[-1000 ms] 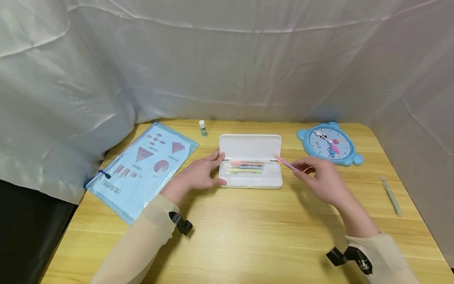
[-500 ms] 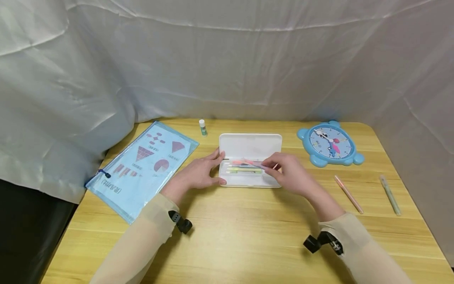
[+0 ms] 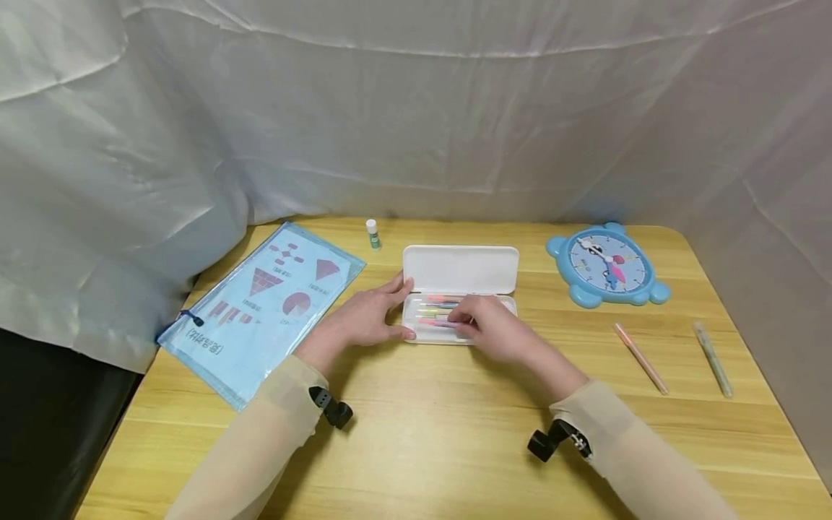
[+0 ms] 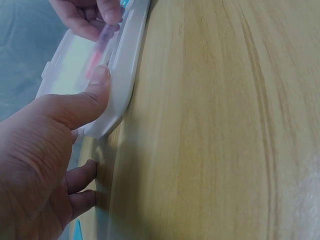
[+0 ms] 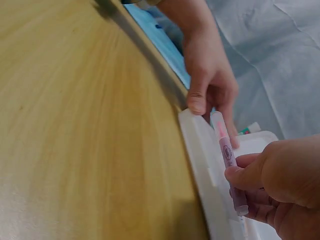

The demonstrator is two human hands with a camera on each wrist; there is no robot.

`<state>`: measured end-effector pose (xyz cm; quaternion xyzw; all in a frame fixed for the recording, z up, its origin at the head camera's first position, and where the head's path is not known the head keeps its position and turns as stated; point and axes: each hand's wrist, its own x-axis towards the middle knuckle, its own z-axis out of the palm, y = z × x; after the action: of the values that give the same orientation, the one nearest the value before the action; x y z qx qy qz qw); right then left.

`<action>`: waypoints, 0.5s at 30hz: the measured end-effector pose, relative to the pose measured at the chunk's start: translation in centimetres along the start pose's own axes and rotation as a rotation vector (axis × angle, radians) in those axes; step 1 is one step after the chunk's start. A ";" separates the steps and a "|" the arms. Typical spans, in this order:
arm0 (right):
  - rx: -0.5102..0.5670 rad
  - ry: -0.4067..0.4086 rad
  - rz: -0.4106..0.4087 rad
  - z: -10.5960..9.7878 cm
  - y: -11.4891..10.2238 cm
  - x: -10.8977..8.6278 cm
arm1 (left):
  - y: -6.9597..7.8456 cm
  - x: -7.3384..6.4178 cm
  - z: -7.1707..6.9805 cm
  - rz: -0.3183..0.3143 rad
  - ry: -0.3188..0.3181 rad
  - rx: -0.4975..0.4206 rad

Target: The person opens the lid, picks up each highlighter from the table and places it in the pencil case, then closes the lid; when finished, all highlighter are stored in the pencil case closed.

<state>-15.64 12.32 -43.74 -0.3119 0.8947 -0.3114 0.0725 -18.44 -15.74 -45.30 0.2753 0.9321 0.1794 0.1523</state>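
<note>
A white pencil case (image 3: pixel 460 269) lies with its lid raised on the wooden table, several slim pens (image 3: pixel 442 306) inside its tray. My left hand (image 3: pixel 367 316) holds the case's left end, thumb at the front corner and fingers by the lid. Over the tray, my right hand (image 3: pixel 497 328) pinches a highlighter (image 5: pixel 230 160) with a lilac barrel, clear cap and pink tip. It lies lengthwise near the tray's front, its tip towards the left hand. In the left wrist view, the left thumb (image 4: pixel 92 100) rests on the case rim close to the pink tip.
A peach pen (image 3: pixel 640 359) and a greenish pen (image 3: pixel 713 361) lie on the right side of the table. Behind them is a blue toy clock (image 3: pixel 607 264). A glue stick (image 3: pixel 373 235) stands behind the case, and a blue document folder (image 3: pixel 260 310) lies on the left.
My right hand has brought the highlighter leftwards from beside the case into the tray, lowering it towards the front. The peach pen, earlier hidden under the right arm, shows. My left hand stays put.
</note>
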 end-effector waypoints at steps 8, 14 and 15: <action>-0.055 0.006 -0.064 0.9 -0.2 0.0 | 0.1 0.0 -0.1 -0.012 -0.006 0.002; -0.056 -0.025 -0.068 1.0 -0.1 0.0 | 0.1 0.0 -0.1 -0.028 -0.011 -0.002; -0.051 -0.027 -0.065 1.0 -0.2 0.0 | 0.1 0.0 -0.1 -0.029 -0.012 0.001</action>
<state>-15.20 11.72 -44.46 -0.3469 0.8906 -0.2865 0.0663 -18.37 -15.66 -45.17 0.2627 0.9352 0.1753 0.1602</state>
